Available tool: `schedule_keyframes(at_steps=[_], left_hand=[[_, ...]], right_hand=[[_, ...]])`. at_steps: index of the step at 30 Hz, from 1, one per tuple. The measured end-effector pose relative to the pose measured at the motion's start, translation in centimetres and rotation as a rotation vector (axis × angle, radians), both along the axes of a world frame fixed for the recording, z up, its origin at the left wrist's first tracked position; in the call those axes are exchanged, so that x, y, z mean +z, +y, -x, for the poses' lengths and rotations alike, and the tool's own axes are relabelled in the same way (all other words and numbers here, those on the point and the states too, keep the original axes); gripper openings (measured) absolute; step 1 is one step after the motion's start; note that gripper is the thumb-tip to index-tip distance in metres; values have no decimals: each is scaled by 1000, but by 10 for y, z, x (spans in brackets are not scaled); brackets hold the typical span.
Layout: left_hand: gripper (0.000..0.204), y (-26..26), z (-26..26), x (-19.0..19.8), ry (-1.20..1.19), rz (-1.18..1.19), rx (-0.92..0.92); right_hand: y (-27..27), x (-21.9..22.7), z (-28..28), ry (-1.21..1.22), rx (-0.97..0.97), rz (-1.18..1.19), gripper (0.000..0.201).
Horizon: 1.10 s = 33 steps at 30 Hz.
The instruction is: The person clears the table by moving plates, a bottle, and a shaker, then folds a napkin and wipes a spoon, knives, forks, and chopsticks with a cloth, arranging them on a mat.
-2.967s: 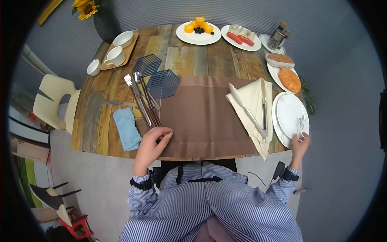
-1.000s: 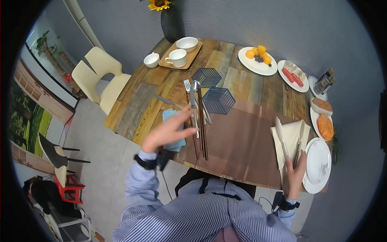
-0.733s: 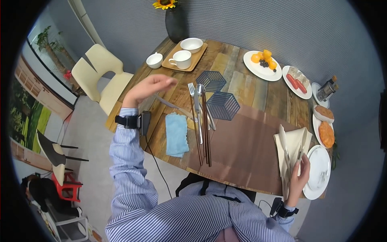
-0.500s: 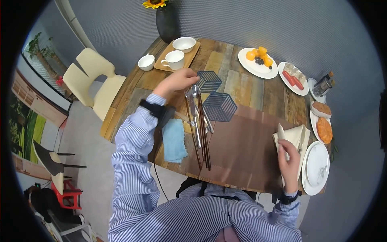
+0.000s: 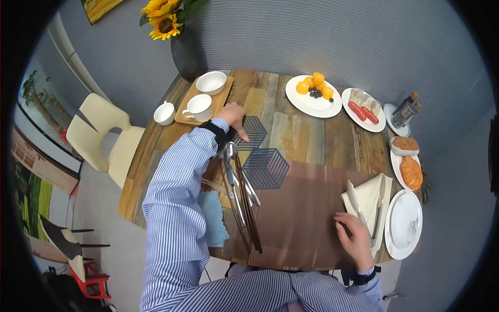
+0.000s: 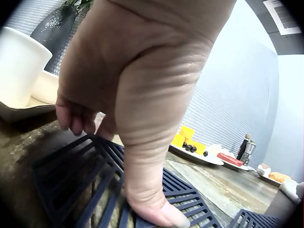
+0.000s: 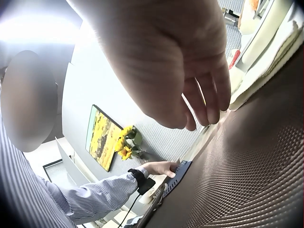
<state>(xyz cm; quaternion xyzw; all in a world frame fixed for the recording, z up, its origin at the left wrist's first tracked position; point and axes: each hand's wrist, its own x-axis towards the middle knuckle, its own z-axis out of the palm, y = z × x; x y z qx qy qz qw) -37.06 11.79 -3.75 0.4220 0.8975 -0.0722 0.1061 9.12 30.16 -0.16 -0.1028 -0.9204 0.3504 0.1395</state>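
My left hand [image 5: 232,115] is over the far dark blue hexagonal mat [image 5: 255,129]. In the left wrist view the thumb of this hand [image 6: 142,85] touches the slatted mat [image 6: 190,202], with the fingers spread apart from it at the far edge. A second hexagonal mat [image 5: 266,169] lies just nearer. Chopsticks [image 5: 249,218], a spoon [image 5: 232,151] and other cutlery lie below the hand. My right hand [image 5: 355,242] hovers low by the brown placemat [image 5: 301,218], fingers loosely bent and holding nothing. Beside it, tongs [image 5: 357,203] rest on a cream napkin [image 5: 368,193].
A wooden tray [image 5: 222,100] with a bowl and cup stands back left, another cup [image 5: 165,114] beside it. A blue cloth [image 5: 212,218] lies front left. Food plates [image 5: 314,110] line the back right; stacked plates [image 5: 404,221] sit at the right. A dark vase [image 5: 188,57] stands behind.
My left hand has gone from the cutlery, across the table's left side, to the far mat. My right hand moved from the plates to the tongs, then left off them toward the placemat.
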Motion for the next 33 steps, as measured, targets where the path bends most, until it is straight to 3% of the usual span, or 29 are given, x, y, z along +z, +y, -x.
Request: schedule_keyframes(at_steps=[2, 5, 7, 8, 10, 11, 13, 15, 17, 18, 20, 21, 23, 25, 28, 31, 33], left_hand=[[79, 6, 32, -20, -20, -141, -14], [69, 29, 62, 0, -125, -347, 51], [54, 44, 81, 5, -79, -691, 349], [54, 52, 98, -3, -70, -697, 349], [45, 71, 142, -40, -173, -987, 591], [45, 77, 140, -37, -169, -993, 590], [42, 87, 131, -32, -441, -1152, 815], [40, 92, 134, -32, -468, -1132, 850], [38, 95, 135, -41, -111, -849, 681], [38, 94, 128, -41, -114, -843, 683], [45, 87, 112, -41, -24, -914, 279], [45, 87, 104, -43, -26, -910, 283], [54, 91, 91, -46, -7, -610, 8], [59, 92, 88, -48, -92, -549, 16], [66, 100, 75, -42, -91, -185, 49], [67, 95, 74, -33, 33, -106, 34], [74, 88, 65, -22, 59, -230, -18]], right_hand=[[4, -1, -5, -3, -21, 1, 15], [8, -5, -8, 4, -59, -6, 14], [8, -3, -9, -16, -89, 38, 14], [9, -2, -10, -27, -109, 54, 15], [13, -1, -12, -21, -154, 71, 15], [15, -1, -14, -27, -202, 94, 15], [20, -6, -18, -5, -225, 94, 14], [24, -9, -22, 12, -272, 93, 14], [27, -8, -24, -8, -273, 113, 14], [27, -7, -24, -20, -268, 125, 14], [27, -6, -23, -31, -268, 148, 14], [27, -5, -23, -37, -269, 165, 14], [27, -5, -23, -38, -254, 152, 14], [27, -6, -25, -39, -242, 138, 14], [26, -11, -26, -12, -212, 129, 13], [21, -7, -27, -5, -212, 118, 14], [19, -6, -27, 8, -214, 127, 14]])
